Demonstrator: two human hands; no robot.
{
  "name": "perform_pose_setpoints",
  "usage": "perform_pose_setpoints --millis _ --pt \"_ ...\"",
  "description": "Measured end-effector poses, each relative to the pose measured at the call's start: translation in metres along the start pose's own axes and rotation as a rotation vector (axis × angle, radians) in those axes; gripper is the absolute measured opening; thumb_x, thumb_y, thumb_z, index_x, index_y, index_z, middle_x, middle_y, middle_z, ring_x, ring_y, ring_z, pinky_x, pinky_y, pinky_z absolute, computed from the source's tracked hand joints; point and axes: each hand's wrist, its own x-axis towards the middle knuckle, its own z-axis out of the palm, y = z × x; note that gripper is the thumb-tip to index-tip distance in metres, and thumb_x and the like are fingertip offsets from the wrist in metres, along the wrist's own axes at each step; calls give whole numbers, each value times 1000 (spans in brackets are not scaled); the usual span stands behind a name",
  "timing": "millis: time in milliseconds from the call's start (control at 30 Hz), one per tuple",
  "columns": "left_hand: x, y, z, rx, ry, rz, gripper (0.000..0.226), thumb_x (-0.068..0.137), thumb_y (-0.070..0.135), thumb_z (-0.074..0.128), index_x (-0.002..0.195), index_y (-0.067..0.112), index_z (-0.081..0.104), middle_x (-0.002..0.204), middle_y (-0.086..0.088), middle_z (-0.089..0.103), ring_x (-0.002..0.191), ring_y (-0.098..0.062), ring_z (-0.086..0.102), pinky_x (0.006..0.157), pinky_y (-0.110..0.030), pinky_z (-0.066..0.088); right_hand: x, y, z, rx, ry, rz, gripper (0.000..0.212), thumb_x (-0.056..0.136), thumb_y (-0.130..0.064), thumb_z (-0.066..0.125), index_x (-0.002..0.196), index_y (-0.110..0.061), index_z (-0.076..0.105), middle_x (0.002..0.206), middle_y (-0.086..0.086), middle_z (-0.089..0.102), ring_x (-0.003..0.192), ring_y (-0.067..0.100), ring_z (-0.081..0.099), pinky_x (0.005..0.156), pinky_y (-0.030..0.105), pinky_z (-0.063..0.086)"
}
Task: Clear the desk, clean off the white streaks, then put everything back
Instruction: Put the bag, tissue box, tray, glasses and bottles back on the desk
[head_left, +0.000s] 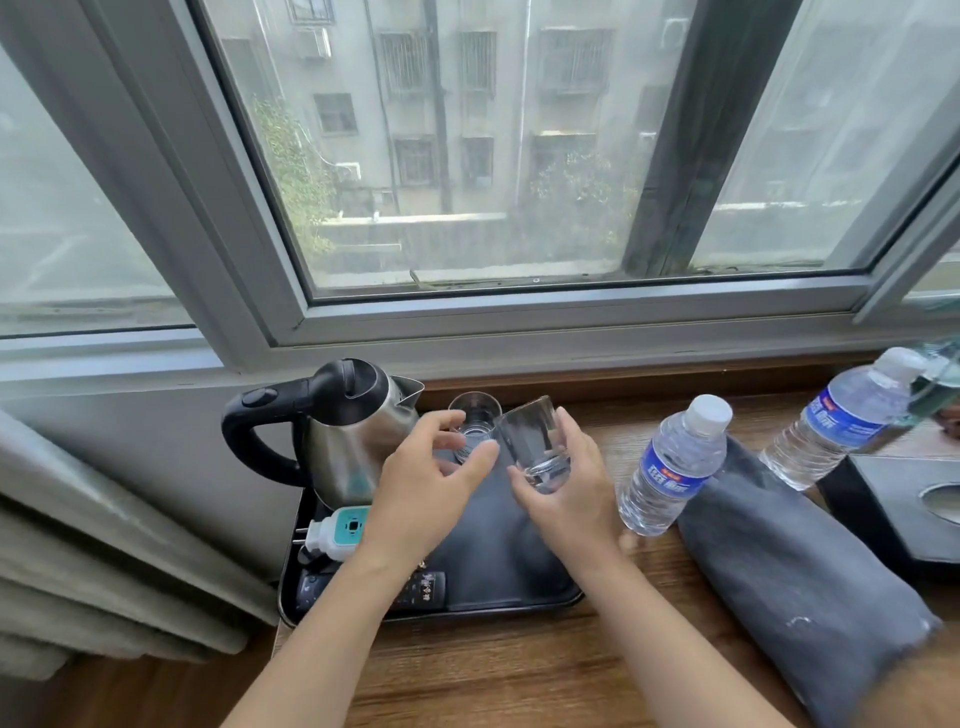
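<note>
A black tray (498, 597) sits on the wooden desk (519, 670) below the window. On it stand a steel kettle (348, 441) with a black handle and a clear glass (475, 415) at the back. My right hand (566, 493) grips a second clear glass (535, 447), tilted, just above the tray. My left hand (431, 483) hovers beside the standing glass with thumb and fingers loosely spread, its fingertips at the glass's side. Two water bottles, one near (670, 467) and one far (841, 415), stand to the right.
A white and teal plug (337, 530) and dark sachets (415, 592) lie at the tray's front left. A grey folded cloth (789, 582) lies right of the tray, with a dark tissue box (904, 499) behind it. A curtain (78, 561) hangs at the left.
</note>
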Motion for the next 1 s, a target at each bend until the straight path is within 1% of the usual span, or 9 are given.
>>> perform_pose_setpoints --millis 133,300,433,500,600,700,800,900,1000 --pt "10 12 3 -46 -225 -99 102 52 81 81 141 47 46 116 15 66 103 -8 69 81 -39 64 -19 -10 -19 111 -113 -166 88 75 -18 90 151 -20 45 137 -15 57 126 1 57 103 15 44" --pt "2 12 0 -209 -249 -77 62 69 42 96 122 32 65 113 -8 73 84 -18 75 64 -32 61 -31 -23 -35 172 -222 -269 96 75 -17 91 154 -16 37 149 -7 49 136 12 51 109 27 45" --pt "-13 0 -10 -476 -232 -12 66 65 26 96 122 20 64 119 -16 72 93 -25 76 81 -37 62 -37 -30 -55 526 -396 51 79 78 -37 80 148 -29 43 141 12 55 118 28 62 89 36 54" --pt "-21 -8 -12 -569 -248 39 74 61 25 96 125 17 59 124 -14 69 103 -32 75 87 -38 61 -35 -35 -62 787 -518 250 72 83 -49 74 143 -17 50 134 25 59 104 37 65 73 42 54" --pt "-31 -19 -6 -597 -283 165 70 63 16 96 121 17 57 128 -6 64 116 -34 69 94 -43 59 -27 -45 -67 881 -593 367 62 89 -43 72 136 -7 57 128 26 65 104 37 65 71 44 54" --pt "-36 -24 -2 -415 -238 290 63 67 18 96 116 29 58 128 7 64 123 -25 64 104 -39 52 -24 -54 -68 796 -513 376 63 79 -28 83 133 -8 59 119 20 71 108 36 68 75 43 59" --pt "-40 -29 2 24 -133 361 65 72 25 95 124 35 58 127 18 62 128 -9 54 108 -29 43 -21 -50 -71 434 -421 173 57 74 -17 89 125 -26 65 113 -1 74 106 20 70 86 33 59" --pt "-48 -34 16 230 -127 318 70 79 27 88 140 33 54 137 19 56 131 -2 46 114 -26 37 -16 -43 -69 85 -438 -3 66 72 -23 88 131 -35 61 116 -20 69 111 5 63 94 32 56" --pt "-51 -38 32 218 -248 185 76 89 25 79 155 31 42 145 14 48 131 -5 49 111 -27 42 -9 -29 -64 -138 -454 -40 77 73 -25 86 142 -27 52 131 -14 61 122 4 56 101 32 52"
